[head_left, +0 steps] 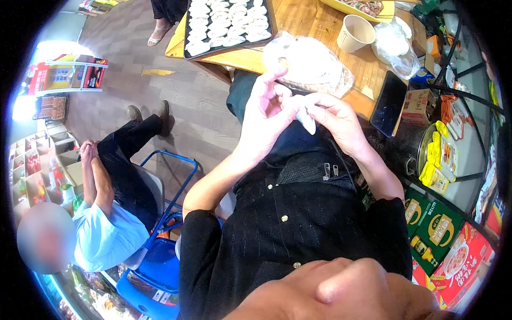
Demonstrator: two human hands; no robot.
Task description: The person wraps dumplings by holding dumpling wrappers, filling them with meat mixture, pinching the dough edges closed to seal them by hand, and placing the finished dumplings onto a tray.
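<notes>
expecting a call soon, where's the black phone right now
In the head view, the black phone is at the right edge of the wooden table, to the right of the right hand and beside a brown cardboard box.

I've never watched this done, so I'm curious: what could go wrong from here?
The white dough piece pinched in the right hand hangs over the lap, so it could slip and fall there. The phone lies at the edge of the table and might get knocked off. Dough pieces sit close together on the tray, so some might stick.
</notes>
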